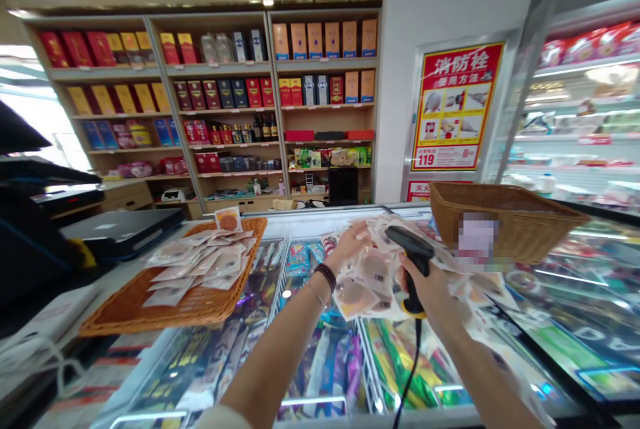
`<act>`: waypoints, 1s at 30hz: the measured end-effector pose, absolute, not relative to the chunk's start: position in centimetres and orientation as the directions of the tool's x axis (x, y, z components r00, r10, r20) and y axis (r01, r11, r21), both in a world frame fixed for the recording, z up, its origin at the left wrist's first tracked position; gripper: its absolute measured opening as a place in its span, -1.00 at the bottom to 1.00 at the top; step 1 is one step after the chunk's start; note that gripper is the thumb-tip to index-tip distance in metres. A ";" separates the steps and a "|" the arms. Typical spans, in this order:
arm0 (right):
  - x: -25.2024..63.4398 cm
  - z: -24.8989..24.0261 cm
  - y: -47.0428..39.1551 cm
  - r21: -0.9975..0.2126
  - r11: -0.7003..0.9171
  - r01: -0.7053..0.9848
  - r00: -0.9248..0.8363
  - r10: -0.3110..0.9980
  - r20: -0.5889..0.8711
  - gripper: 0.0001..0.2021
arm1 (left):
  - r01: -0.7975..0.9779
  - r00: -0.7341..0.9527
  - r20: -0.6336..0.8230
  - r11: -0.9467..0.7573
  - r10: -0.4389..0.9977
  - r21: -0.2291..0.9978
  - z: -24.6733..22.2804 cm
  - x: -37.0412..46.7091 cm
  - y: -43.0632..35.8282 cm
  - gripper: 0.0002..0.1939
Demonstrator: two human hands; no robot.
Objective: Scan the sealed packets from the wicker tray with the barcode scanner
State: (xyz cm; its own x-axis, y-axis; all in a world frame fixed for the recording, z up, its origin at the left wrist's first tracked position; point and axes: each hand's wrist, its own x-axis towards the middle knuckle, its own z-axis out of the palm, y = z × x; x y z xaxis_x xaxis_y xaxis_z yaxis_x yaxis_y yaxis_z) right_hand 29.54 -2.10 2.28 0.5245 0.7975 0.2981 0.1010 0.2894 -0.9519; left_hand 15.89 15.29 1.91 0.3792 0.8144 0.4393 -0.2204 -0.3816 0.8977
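Note:
My right hand (425, 279) is closed around the handle of a black handheld barcode scanner (415, 256) with a yellow base. Its head points up and left, and its cable (411, 369) runs down toward me. On the far left side of a heap of clear flat packets (373, 272) lies my left hand (350, 247), its fingers partly spread and touching the packets. Each packet seems to hold a round, pale brown item. The heap rests on the glass top of a chest freezer, and the scanner is above it.
An orange woven tray (200, 306) with more such packets (205, 256) stands on the left. At the right back sits a brown wicker basket (510, 219). Packaged ice creams (325, 362) show under the glass. Shelves of boxes (225, 92) line the wall behind.

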 end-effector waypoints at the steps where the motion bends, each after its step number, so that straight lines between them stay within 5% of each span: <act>1: 29.0 2.3 -2.0 -0.954 0.281 0.103 0.510 0.809 0.293 -0.51 | -0.152 0.370 0.465 -0.441 0.805 0.885 2.0 14.4 15.0 -0.58; 8: 21.9 2.8 0.1 -0.963 0.264 0.060 0.340 0.901 0.269 -0.51 | 0.264 0.149 0.570 -0.588 0.808 0.765 4.2 -0.5 13.1 -0.69; 13: 15.9 2.9 2.1 -0.960 0.278 0.020 0.171 0.945 0.277 -0.55 | 0.534 -0.003 0.472 -0.398 0.882 0.746 5.1 -11.9 12.0 -0.68; 18: 10.4 2.2 3.1 -0.957 0.286 -0.050 0.051 0.958 0.284 -0.57 | 0.886 -0.050 0.332 -0.111 0.942 0.449 4.1 -18.9 11.0 -0.61; 22: 8.0 1.1 2.8 -0.966 0.257 -0.018 0.006 0.966 0.257 -0.56 | 0.950 -0.076 0.264 -0.010 0.962 0.313 2.4 -20.6 11.2 -0.65; 30: 8.3 -0.2 2.8 -0.981 0.196 -0.010 0.065 0.979 0.195 -0.58 | 0.947 0.027 0.161 -0.076 0.987 0.311 0.8 -21.3 12.6 -0.70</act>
State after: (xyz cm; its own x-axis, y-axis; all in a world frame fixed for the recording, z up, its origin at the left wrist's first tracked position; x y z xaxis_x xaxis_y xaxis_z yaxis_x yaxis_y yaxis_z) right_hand 8.28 2.79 -0.17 0.0652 0.9787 0.1948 -0.0098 0.1958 -0.9806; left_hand -21.27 12.55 0.77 0.0267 0.9866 0.1612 0.9473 -0.0764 0.3112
